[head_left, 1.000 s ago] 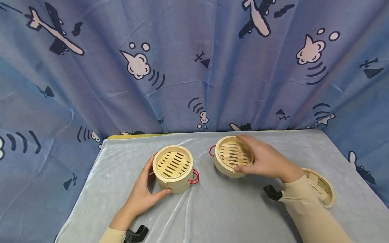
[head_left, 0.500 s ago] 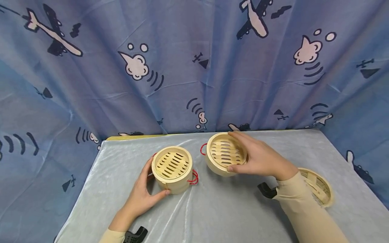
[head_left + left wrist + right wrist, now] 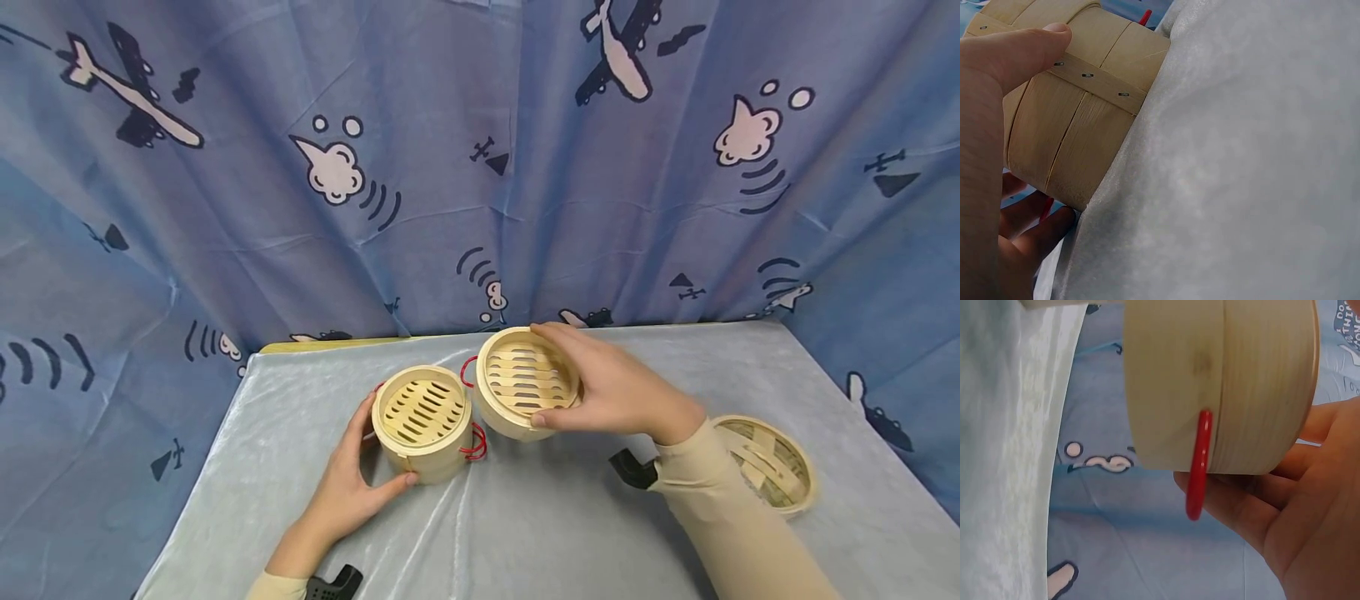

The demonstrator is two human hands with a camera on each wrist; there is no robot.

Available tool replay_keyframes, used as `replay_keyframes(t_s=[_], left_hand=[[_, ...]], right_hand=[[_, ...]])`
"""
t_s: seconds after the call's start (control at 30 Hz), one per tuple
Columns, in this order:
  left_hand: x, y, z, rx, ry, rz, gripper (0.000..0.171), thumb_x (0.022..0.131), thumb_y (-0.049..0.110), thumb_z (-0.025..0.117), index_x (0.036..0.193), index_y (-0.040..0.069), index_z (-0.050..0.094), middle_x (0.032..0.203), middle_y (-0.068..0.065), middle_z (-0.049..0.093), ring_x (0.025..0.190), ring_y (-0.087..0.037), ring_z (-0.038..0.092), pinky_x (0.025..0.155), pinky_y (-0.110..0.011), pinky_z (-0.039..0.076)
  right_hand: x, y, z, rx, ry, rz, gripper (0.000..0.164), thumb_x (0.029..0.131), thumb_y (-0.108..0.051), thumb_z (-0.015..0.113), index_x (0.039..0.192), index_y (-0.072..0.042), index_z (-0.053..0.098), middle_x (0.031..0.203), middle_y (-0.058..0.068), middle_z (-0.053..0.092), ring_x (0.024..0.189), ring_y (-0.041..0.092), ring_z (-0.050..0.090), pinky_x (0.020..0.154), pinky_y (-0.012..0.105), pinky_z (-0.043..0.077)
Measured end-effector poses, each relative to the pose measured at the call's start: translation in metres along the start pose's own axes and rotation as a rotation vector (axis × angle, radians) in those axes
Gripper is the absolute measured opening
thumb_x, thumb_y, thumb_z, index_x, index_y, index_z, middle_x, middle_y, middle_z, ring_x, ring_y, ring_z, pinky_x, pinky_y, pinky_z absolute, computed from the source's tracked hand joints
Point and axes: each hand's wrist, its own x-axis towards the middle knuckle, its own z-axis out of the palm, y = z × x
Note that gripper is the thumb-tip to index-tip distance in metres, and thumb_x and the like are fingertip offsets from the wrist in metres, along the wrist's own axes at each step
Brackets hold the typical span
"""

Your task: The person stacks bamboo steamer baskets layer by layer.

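On the left of the cloth stands a bamboo steamer [image 3: 423, 412] with a slatted top and two red loop handles [image 3: 476, 442], one above the other, on its right side. My left hand [image 3: 345, 483] grips it, thumb across the front, fingers round the back left. In the left wrist view, stapled wood bands of this steamer [image 3: 1091, 106] show at its base on the cloth. My right hand [image 3: 615, 379] holds a second bamboo steamer basket [image 3: 506, 408] by its right side, raised and slightly tilted beside the first. Its red handle [image 3: 1197, 469] hangs in the right wrist view.
A round bamboo lid [image 3: 780, 467] with a woven inside lies at the right, partly behind my right sleeve. Grey cloth [image 3: 525, 533] covers the table. A blue patterned curtain [image 3: 420, 167] hangs right behind the table's far edge.
My right hand has carried its steamer basket leftward, close up to the other steamer. The left hand keeps its grip, and its steamer stays in place.
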Motion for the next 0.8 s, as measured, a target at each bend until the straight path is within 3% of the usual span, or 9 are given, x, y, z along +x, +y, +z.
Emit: replay_keyframes(t_s=[0.17,0.43,0.8], left_hand=[[0.000,0.000,-0.001,-0.007,-0.003,-0.015,0.130,0.077,0.022,0.104,0.176,0.019,0.020,0.168,-0.002,0.046,0.143,-0.022,0.053,0.116,-0.025,0.046],[0.001,0.000,0.000,-0.014,-0.008,-0.017,0.131,0.076,0.021,0.104,0.177,0.020,0.019,0.167,-0.002,0.046,0.144,-0.023,0.052,0.117,-0.025,0.046],[0.000,-0.001,0.000,0.002,0.001,0.008,0.130,0.076,0.019,0.103,0.176,0.017,0.020,0.166,-0.005,0.047,0.141,-0.023,0.054,0.115,-0.024,0.047]], right_hand=[[0.009,-0.009,0.008,0.011,-0.011,-0.020,0.115,0.081,-0.069,0.087,0.165,-0.005,0.042,0.160,0.009,0.054,0.143,0.028,0.056,0.118,0.054,0.048],[0.017,-0.018,0.019,-0.001,-0.008,-0.011,0.115,0.081,-0.072,0.085,0.166,-0.006,0.042,0.162,0.009,0.051,0.145,0.027,0.054,0.117,0.053,0.050],[0.027,-0.023,0.031,0.020,0.012,0.046,0.111,0.083,-0.073,0.082,0.164,-0.006,0.046,0.154,0.007,0.058,0.136,0.025,0.060,0.113,0.051,0.053]])
